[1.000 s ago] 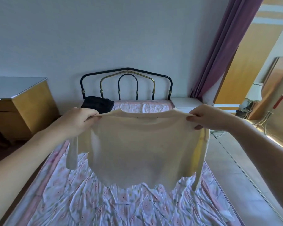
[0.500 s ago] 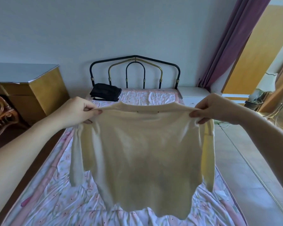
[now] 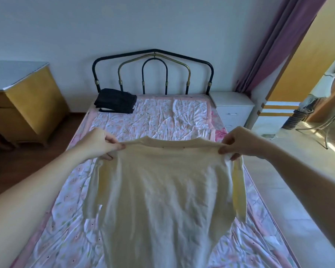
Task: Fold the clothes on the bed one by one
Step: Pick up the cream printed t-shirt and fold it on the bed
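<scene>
My left hand [image 3: 97, 144] pinches 1 shoulder of the cream top [image 3: 162, 200] and my right hand [image 3: 238, 142] pinches the other; fingers curled tight on the cloth. The top hangs spread between both hands, above the bed [image 3: 162, 115]; a folded black garment [image 3: 115, 103] lies well beyond my left fingers, near the headboard [image 3: 154, 55].

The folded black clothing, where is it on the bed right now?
In the head view, the folded black clothing lies at the far left corner of the floral bed sheet, just below the metal headboard and beside the yellow wooden cabinet.
</scene>
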